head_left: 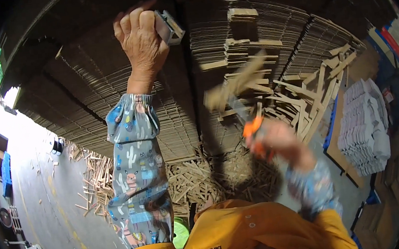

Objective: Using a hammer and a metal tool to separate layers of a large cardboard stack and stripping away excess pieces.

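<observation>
In the upper middle, my left hand (pixel 140 42) is closed, fingers curled around a grey metal block (pixel 169 28) with a hollow end. It rests against a tall stack of cardboard sheets (pixel 172 122). At the right, my right hand (pixel 282 139), smeared by motion, is closed on an orange-handled tool (pixel 253 127) with a pale metal shaft. The tool's head is too blurred to make out. Blurred cardboard strips (pixel 236 83) are at its far end, in front of the stack. Other loose strips (pixel 300 105) stick out from the stack edge beside my right hand.
Heaps of cardboard scraps (pixel 189 182) lie on the floor below the stack, and more scraps (pixel 97 170) lie to the left. A pile of white cut sheets (pixel 363 128) stands at the right. Part of a green round object (pixel 180 232) shows by my body.
</observation>
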Motion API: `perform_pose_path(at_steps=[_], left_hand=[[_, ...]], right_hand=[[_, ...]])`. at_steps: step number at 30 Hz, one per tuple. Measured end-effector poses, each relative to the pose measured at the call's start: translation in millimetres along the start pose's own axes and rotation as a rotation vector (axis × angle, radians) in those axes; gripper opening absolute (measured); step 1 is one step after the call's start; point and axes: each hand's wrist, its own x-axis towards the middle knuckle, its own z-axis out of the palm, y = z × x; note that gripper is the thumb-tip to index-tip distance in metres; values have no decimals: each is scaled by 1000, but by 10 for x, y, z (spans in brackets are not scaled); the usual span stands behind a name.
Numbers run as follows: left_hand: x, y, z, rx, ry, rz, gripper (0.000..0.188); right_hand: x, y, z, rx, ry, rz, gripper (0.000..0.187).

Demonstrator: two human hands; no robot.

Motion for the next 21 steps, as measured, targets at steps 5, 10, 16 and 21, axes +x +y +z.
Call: perform_pose_path(at_steps=[5,10,16,21], left_hand=[[-5,62,39,-14,28,2,13],[-40,6,-11,10,-17,37,25],[-45,116,15,17,-5,-12,13],[-73,34,-7,-18,-41,5,22]], right_hand=[[-87,577,-146,89,33,139,31],[298,-394,-275,-184,79,-164,42],[538,-929,-260,-115,293,-243,27],[368,-518,-131,-49,28,-231,28]])
